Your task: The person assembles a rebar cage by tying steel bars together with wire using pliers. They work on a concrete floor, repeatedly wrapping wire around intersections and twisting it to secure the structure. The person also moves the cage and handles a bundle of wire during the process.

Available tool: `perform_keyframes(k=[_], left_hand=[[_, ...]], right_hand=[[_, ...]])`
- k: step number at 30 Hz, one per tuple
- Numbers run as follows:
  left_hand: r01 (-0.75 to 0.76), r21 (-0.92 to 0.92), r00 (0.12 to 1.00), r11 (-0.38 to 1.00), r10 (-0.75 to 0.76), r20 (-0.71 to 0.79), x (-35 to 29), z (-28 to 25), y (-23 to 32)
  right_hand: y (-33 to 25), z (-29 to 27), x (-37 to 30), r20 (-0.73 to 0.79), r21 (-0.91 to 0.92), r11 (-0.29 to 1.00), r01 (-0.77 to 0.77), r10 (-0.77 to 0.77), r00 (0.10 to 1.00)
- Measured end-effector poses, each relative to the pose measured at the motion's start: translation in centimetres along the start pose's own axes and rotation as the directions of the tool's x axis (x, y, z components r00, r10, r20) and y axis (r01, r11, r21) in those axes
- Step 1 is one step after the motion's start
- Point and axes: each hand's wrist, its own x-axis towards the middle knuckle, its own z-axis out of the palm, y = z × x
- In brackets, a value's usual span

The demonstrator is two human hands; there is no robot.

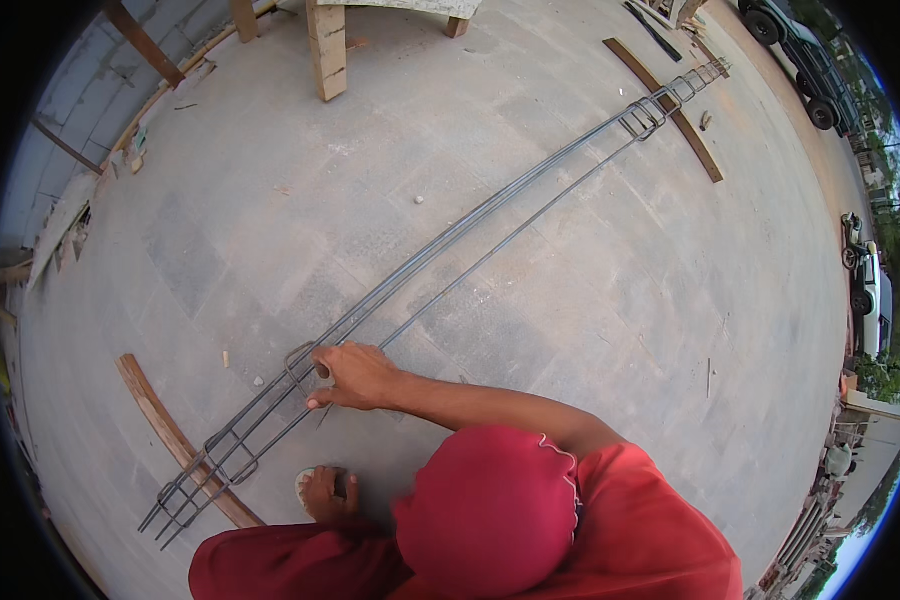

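Observation:
A long, narrow cage of steel bars (450,233) lies diagonally, from near left to far right. Square wire stirrups cluster near its two ends. My right hand (358,376) reaches across to its near part. Its fingers curl at a loose-standing, tilted stirrup (292,368), the thumb low by the nearest bar. Exactly where the fingertips press is partly hidden. Further down, another stirrup (240,465) sits around the bars close to the near end. My left hand is not in view. My foot (325,492) in a light sandal rests beside the cage.
One wooden plank (170,420) lies under the cage's near end, another (700,145) under its far end. A wooden-legged stand (328,55) rises at the back. Block wall and timber line the left; parked vehicles (875,300) stand at the right. Small debris dots the paving.

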Motion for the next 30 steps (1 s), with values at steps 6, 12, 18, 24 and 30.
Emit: perform_keyframes(k=[6,12,18,24,30], left_hand=[[-0.149,-0.106,0.988,0.983,0.153,0.034,1.4,-1.1,0.3],[0.563,-0.418,0.696,0.713,-0.137,0.705,10.4,-6.3,5.0],[0.618,-0.492,0.519,0.613,0.153,0.841,10.7,-10.8,15.7],[0.322,-0.541,0.410,0.777,0.401,0.819,17.8,-7.4,26.9],[-0.152,-0.550,0.283,0.821,0.570,0.772,20.5,2.0,32.2]], right_hand=[[10.9,-13.4,-8.0,-0.280,0.357,0.894,-0.270,0.379,0.882],[21.1,-18.3,-16.2,-0.629,0.573,0.811,-0.116,0.526,0.572],[20.3,-20.6,-18.8,-0.598,0.489,0.851,-0.193,0.488,0.636],[17.8,-20.1,-18.7,-0.527,0.557,0.830,0.008,0.347,0.776],[14.8,-23.0,-21.9,-0.632,0.288,0.957,0.024,0.171,0.756]])
